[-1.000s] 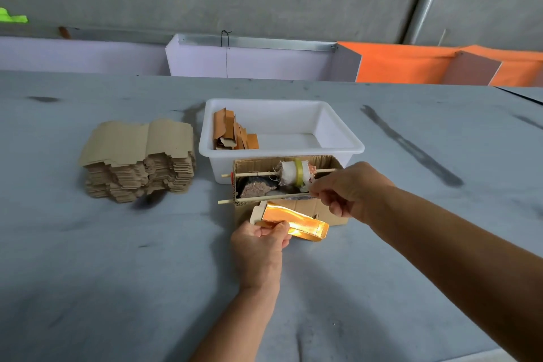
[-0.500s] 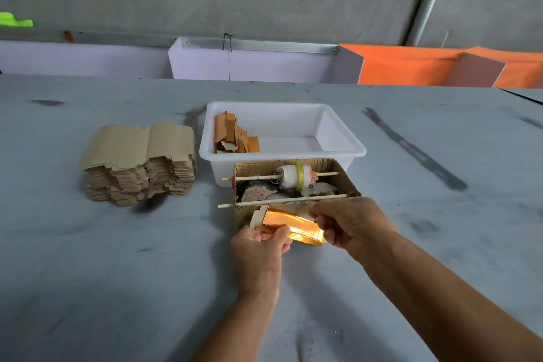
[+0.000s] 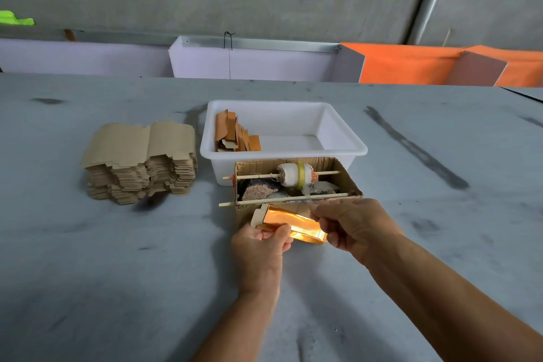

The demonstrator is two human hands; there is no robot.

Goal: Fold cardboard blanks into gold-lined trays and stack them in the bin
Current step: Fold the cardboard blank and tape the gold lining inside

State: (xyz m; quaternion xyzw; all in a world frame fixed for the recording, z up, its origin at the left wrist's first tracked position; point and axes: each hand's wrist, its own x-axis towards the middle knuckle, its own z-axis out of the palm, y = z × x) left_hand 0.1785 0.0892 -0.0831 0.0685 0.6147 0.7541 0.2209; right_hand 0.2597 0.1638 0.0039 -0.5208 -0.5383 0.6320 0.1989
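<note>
I see a small tray with a shiny gold inside, just in front of the brown box. The white bin has a few folded trays leaning at its left end. The brown box holds a roll on a stick. My left hand grips the tray's near edge. My right hand pinches its far right edge.
</note>
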